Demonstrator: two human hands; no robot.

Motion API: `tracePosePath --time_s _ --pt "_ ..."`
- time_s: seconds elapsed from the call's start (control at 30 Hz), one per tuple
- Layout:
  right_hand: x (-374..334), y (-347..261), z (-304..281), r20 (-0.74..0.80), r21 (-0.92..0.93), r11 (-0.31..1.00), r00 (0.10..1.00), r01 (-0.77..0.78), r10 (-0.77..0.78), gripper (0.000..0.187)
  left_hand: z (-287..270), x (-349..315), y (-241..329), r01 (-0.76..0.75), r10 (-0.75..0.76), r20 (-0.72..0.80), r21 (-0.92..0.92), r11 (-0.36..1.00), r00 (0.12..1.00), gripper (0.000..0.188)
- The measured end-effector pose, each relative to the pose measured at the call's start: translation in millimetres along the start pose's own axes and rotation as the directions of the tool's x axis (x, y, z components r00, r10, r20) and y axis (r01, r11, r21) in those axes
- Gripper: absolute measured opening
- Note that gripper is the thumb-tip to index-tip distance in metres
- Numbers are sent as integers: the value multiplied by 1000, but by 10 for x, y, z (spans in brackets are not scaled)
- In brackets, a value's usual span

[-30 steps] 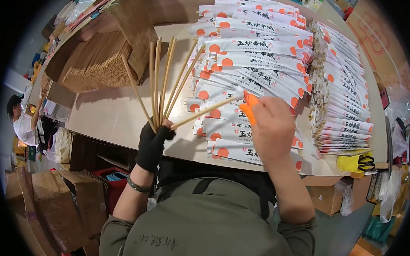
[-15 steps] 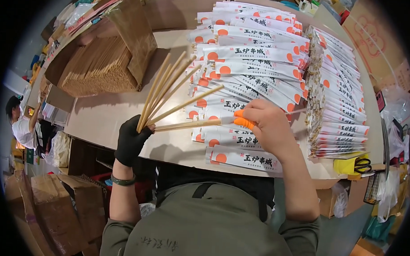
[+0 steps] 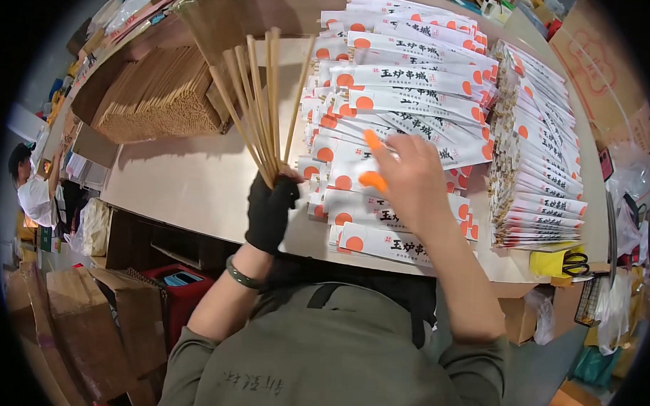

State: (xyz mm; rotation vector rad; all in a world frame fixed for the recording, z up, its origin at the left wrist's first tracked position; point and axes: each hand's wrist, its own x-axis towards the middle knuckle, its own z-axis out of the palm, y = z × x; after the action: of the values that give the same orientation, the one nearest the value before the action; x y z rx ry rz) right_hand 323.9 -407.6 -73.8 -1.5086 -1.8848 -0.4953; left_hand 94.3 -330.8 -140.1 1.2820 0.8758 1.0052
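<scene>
Several slim, tan wooden sticks [image 3: 274, 101] fanned up above the black-gloved left hand [image 3: 269, 210], fingers pinching their ends, as the orange-tipped right hand [image 3: 415, 181], fingers parted, hung over red-dotted white paper packets [image 3: 415, 78].

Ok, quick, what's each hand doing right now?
Left hand: closed, holding a fan of wooden sticks.
Right hand: open, orange-covered fingertips apart, nothing seen between them, over white printed sleeves.
</scene>
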Motion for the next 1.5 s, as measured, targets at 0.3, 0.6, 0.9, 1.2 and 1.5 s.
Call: tracePosePath --time_s 0.3,0.6,0.9,1.2,1.5 --pt "-1179 -314 6 418 236 970 907 -60 -45 31 -268 -274 -265 168 -140 -132 230 959 981 26" --pt "-1337 -493 -47 292 182 978 955 -100 44 14 -310 -463 -65 264 -221 -171 299 917 960 24" --pt "-1044 -360 -107 441 429 570 713 -701 545 15 -569 -544 92 246 -229 -92 397 884 969 21" --pt "-920 -163 -319 516 451 595 738 -665 435 14 -834 -474 271 141 -194 52 510 849 980 12" --pt "-557 -635 -68 293 255 963 956 -91 12 26 -198 -463 72 54 -75 205 108 993 976 31"
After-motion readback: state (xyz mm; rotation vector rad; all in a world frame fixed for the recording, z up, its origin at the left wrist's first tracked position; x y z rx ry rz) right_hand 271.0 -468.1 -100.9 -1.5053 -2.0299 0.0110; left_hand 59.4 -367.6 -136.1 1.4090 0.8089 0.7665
